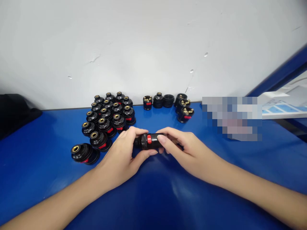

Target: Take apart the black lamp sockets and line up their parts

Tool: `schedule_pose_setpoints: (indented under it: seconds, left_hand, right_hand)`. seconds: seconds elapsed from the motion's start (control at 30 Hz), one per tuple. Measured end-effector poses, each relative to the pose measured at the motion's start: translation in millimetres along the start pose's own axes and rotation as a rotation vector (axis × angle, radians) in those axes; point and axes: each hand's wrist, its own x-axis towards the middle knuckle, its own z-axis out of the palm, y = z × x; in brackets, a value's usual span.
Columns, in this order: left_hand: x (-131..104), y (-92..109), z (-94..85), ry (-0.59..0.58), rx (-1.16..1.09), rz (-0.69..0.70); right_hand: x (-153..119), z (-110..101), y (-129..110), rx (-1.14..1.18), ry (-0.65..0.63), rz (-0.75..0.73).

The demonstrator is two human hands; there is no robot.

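Between both hands, a black lamp holder (154, 141) with a red switch is held on its side, its cap end toward the left. My left hand (128, 150) wraps its fingers and thumb around the cap end. Around the other end closes my right hand (181, 143), thumb lying along the black body. Just left of my left hand stand rows of black lamp holders (99, 139) with brass-ringed tops, several showing red switches. The lamp holder's far end is partly hidden by my right fingers.
Against the wall stand a socket body (147, 103) with brass contacts, a black cap (158, 100) and a black ring (168, 100). More open socket bodies (185, 114) line up to their right. A blurred-out patch (231, 118) covers something at the right; dark cloth (18, 113) lies far left.
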Motion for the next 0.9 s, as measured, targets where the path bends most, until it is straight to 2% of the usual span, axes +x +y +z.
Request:
schedule_pose_setpoints:
  seconds: [0.13, 0.3, 0.47, 0.53, 0.67, 0.73, 0.9]
  left_hand:
    - [0, 3, -1.8, -0.021, 0.060, 0.028]
    - [5, 8, -7.1, -0.084, 0.062, -0.052]
    - [5, 8, -7.1, -0.081, 0.027, -0.047]
    - [3, 6, -5.3, -0.065, 0.007, -0.009]
    - [0, 4, -3.1, -0.041, -0.003, 0.066]
    - [0, 5, -3.6, -0.039, 0.004, 0.080]
    - [-1, 9, -6.9, -0.032, -0.012, 0.029]
  right_hand:
    - [-2, 3, 10, 0.027, 0.047, -0.091]
    - [-5, 4, 20, 0.014, 0.071, -0.185]
    - [-6, 9, 23, 0.160, 0.100, -0.345]
    - [-7, 11, 20, 0.171, 0.108, -0.331]
    - [-7, 11, 15, 0.101, 0.101, -0.204]
    - [-7, 10, 14, 0.054, 0.129, -0.215]
    - [-5, 9, 20, 0.026, 0.212, -0.443]
